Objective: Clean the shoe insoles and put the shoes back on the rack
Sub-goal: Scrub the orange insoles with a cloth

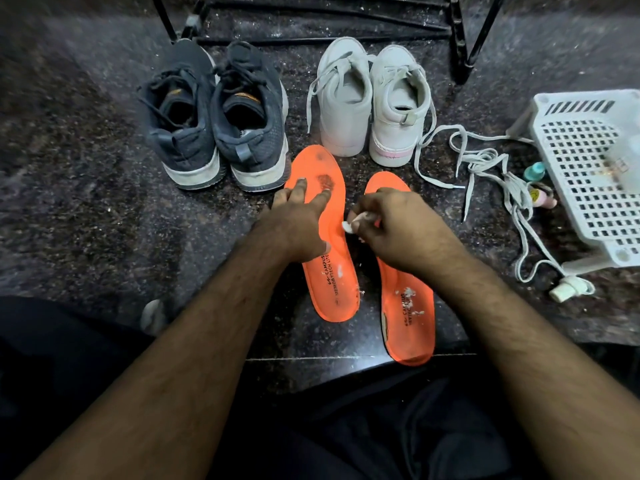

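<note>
Printing on the left insole (329, 237) reads "CAMPUS" and "MEMORYTECH LITE" in dark letters near its heel; the right insole (405, 292) carries the same brand mark, but white crumbs lie over it and the second line cannot be read in full. Both orange insoles lie flat on the floor (86, 202), side by side and just apart, toes pointing away from the person. A dark smudge marks the forefoot of the left one.

The left hand (298, 223) rests on the left insole with fingers spread and straight, pressing it down. The right hand (391, 223) hovers over the right insole, its grip pinching a small white wad (349, 226); what the wad is made of is hard to tell.

Beyond the insoles stand a pair of dark blue sneakers (214, 119) and, to their right, a pair of white sneakers (370, 102), heels toward the person. Loose white laces (491, 168) trail rightward to a white plastic basket (585, 174), cut off by the frame edge. Small bottles (540, 188) beside it are blurred, their labels unreadable. The black shoe rack (311, 26) is cropped at the top. The floor is dark speckled stone, dusted with white bits.
</note>
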Available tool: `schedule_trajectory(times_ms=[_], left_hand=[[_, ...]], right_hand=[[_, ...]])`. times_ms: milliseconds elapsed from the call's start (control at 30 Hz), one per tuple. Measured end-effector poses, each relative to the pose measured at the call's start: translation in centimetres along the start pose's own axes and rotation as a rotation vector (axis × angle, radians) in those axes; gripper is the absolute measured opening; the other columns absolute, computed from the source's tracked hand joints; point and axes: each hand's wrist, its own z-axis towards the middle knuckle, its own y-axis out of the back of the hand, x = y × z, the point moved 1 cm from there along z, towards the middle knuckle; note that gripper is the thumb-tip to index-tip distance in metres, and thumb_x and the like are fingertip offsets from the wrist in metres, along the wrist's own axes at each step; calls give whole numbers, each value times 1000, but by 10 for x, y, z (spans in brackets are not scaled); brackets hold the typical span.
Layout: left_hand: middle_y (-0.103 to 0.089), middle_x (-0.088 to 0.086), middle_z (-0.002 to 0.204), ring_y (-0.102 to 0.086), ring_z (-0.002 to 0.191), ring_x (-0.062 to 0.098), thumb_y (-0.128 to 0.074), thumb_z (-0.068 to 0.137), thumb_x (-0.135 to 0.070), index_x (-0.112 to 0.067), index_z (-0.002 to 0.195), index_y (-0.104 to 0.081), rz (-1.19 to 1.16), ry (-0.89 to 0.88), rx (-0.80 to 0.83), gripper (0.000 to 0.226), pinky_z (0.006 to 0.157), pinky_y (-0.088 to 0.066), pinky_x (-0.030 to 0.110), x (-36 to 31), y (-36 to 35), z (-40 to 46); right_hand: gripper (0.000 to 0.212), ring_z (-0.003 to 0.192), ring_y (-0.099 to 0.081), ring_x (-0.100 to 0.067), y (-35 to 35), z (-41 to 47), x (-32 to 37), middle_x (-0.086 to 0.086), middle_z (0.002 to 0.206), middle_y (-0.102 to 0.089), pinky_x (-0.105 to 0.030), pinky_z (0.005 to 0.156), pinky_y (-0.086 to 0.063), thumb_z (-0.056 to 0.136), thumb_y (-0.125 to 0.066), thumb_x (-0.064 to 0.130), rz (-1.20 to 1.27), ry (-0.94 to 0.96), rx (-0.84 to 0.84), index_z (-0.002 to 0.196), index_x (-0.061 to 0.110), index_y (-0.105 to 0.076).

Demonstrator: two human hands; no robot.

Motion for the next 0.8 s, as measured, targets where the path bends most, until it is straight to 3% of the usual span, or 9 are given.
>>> schedule_trajectory(times_ms=[167,233,367,433,533,667,800], left_hand=[[10,6,168,-2,152,31,-70,87,-44,-37,159,-4,-10,3,9,98,121,-20,52,1,-1,1],[10,5,168,-2,153,30,-69,88,-46,-37,159,-3,3,10,10,97,121,-19,52,0,-1,1],[11,3,168,-2,153,29,-69,88,-48,-39,159,-2,22,22,15,98,119,-17,52,-1,1,0],[11,3,168,-2,153,29,-69,88,-48,-38,159,-2,23,21,18,98,119,-17,53,-1,1,0],[11,3,168,-2,153,29,-69,88,-48,-38,159,-2,29,22,19,98,119,-17,54,-2,2,0],[10,3,168,-3,152,31,-69,88,-48,-38,159,-4,27,22,18,97,118,-20,54,-1,2,1],[8,4,168,-5,152,32,-64,92,-43,-39,159,-5,37,3,4,89,119,-20,51,3,1,3]], right_hand=[[13,87,-67,-24,-25,2,14,-1,91,-72,-38,79,-55,82,-60,26,64,-26,82,91,28,-69],[6,84,-68,-23,-29,4,15,0,85,-72,-36,78,-56,81,-64,25,81,-77,128,82,29,-68],[13,81,-70,-19,-24,6,8,1,79,-73,-34,80,-58,77,-66,25,70,-176,220,66,32,-67],[9,85,-70,-22,-20,2,5,-2,83,-73,-36,81,-58,74,-60,30,15,-198,261,74,30,-70],[34,88,-69,-27,-10,-2,3,-5,86,-73,-38,82,-58,66,-46,38,18,-202,180,86,26,-70],[11,89,-68,-19,-6,-2,4,4,86,-73,-33,84,-54,80,-62,29,152,-101,49,88,28,-69],[10,81,-67,-10,-18,-7,15,7,84,-73,-19,73,-46,82,-71,23,123,9,139,90,28,-74]])
